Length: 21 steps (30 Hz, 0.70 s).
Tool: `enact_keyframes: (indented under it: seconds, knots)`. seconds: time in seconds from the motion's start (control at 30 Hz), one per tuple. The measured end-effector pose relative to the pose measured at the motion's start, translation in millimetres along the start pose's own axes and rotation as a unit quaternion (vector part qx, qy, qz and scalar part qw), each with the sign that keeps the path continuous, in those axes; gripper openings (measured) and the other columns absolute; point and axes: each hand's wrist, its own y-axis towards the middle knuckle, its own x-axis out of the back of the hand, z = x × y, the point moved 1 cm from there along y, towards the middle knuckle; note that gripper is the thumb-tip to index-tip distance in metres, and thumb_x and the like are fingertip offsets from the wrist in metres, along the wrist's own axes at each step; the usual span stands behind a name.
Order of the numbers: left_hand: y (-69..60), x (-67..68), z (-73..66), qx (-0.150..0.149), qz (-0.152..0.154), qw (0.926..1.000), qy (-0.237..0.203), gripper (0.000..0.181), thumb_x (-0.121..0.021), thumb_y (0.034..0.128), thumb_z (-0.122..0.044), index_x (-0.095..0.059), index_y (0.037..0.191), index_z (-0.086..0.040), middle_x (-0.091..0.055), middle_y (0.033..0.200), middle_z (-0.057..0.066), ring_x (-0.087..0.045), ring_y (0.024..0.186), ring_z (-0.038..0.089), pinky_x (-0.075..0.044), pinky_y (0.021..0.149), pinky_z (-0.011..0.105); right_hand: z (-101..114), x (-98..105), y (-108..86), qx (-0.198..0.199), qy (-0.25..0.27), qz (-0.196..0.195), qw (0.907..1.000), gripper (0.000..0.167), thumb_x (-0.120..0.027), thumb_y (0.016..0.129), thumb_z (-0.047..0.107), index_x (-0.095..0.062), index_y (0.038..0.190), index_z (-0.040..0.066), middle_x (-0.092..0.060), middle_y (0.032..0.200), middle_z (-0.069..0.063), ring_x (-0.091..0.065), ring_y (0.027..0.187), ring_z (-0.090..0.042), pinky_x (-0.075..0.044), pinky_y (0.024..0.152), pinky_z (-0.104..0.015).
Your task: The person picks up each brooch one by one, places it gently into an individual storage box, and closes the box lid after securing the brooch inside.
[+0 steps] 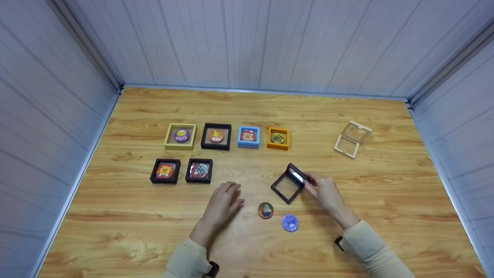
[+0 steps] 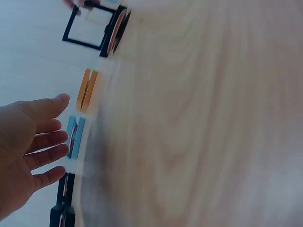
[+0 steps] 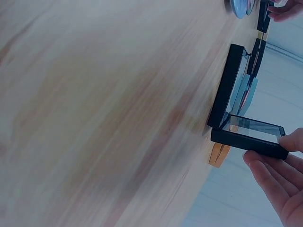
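In the head view my right hand [image 1: 326, 193] pinches the raised half of a black hinged display frame [image 1: 277, 192] between thumb and fingers. The frame's other half lies on the table, and a clear film spans the raised half [image 3: 258, 130] in the right wrist view. My left hand [image 1: 222, 204] hovers with loosely bent fingers, holding nothing, left of two round badges. The nearer one is a dark badge with an orange rim [image 1: 266, 210]; beside it lies a purple badge [image 1: 290, 223]. In the left wrist view the left hand's fingers [image 2: 49, 153] are spread apart.
A back row holds a yellow frame [image 1: 180, 146], a black frame [image 1: 216, 147], a blue frame [image 1: 248, 145] and an orange frame [image 1: 278, 146], each with a badge. Two black frames [image 1: 164, 180] with badges sit in front at left. A whitish frame [image 1: 346, 155] stands unfolded at right.
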Motion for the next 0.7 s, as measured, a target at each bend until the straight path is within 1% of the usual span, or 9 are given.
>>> enact_keyframes:
  seconds: [0.13,0.23,0.37,0.53,0.7]
  knots:
    - [-1.0,-11.8,-9.7,0.0,0.038,0.9991,-0.017,0.051,-0.063,0.0811,-0.029,-0.05,0.121,0.0,-0.049,0.117,0.013,-0.044,0.11,0.027,-0.032,0.094,0.042,0.8,0.0,0.0,0.001,0.0,-0.003,1.0,0.017,-0.062,0.077,-0.004,-0.063,0.094,-0.004,-0.065,0.086,-0.018,-0.063,0.072,-0.025,-0.051,0.061,-0.028]
    - [-0.5,-19.1,-16.2,-0.014,0.055,0.9983,-0.015,0.056,-0.064,0.0802,-0.032,-0.047,0.123,0.001,-0.048,0.118,0.014,-0.043,0.111,0.027,-0.032,0.094,0.042,1.7,0.5,0.2,0.0,0.002,-0.005,1.0,0.016,-0.062,0.077,-0.004,-0.063,0.093,-0.005,-0.065,0.085,-0.019,-0.063,0.072,-0.025,-0.051,0.061,-0.029]
    - [2.2,-25.4,-24.5,-0.027,0.075,0.9968,-0.007,0.062,-0.065,0.0784,-0.035,-0.045,0.124,0.001,-0.047,0.119,0.013,-0.042,0.111,0.026,-0.031,0.095,0.041,1.3,0.3,0.3,-0.003,0.005,-0.001,1.0,0.016,-0.061,0.078,-0.003,-0.063,0.093,-0.006,-0.065,0.085,-0.019,-0.063,0.072,-0.025,-0.051,0.061,-0.03]
    - [6.6,-30.4,-33.5,-0.036,0.108,0.9932,0.023,0.066,-0.067,0.0754,-0.038,-0.045,0.124,0.001,-0.047,0.119,0.012,-0.043,0.11,0.025,-0.033,0.092,0.04,0.5,-0.6,-0.2,-0.005,0.005,0.001,1.0,0.016,-0.061,0.077,-0.004,-0.063,0.093,-0.006,-0.064,0.085,-0.019,-0.063,0.072,-0.025,-0.051,0.06,-0.03]
    - [11.1,-33.3,-40.6,-0.049,0.124,0.9895,0.056,0.063,-0.071,0.072,-0.034,-0.049,0.12,0.0,-0.049,0.115,0.01,-0.045,0.105,0.023,-0.037,0.086,0.038,0.5,-1.0,0.0,-0.004,0.003,-0.004,1.0,0.016,-0.061,0.077,-0.003,-0.063,0.093,-0.005,-0.065,0.085,-0.018,-0.063,0.071,-0.024,-0.051,0.06,-0.029]
